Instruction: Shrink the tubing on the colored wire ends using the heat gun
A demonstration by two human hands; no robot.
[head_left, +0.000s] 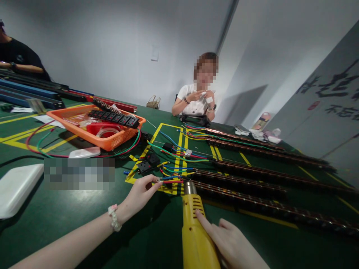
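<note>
My right hand [227, 239] is wrapped round a yellow heat gun [195, 228], with the index finger lying along its vents. The gun's metal nozzle [190, 187] points away from me, close to the wires at the end of the nearest dark strip [241, 200]. With thumb and fingertips pinched, my left hand [146, 188] holds the end of a red wire [173, 182]. A blue wire [169, 178] runs just above it. Beyond my left hand lie black sockets [148, 164] with loose wire ends about them.
An orange basket [105, 142] holds a black socket strip [114, 118] and red items. Several long dark strips with wires stretch to the right. A white box [21, 190] lies at the left. Across the table [157, 231] sits a co-worker [195, 99]; another person [22, 58] is at far left.
</note>
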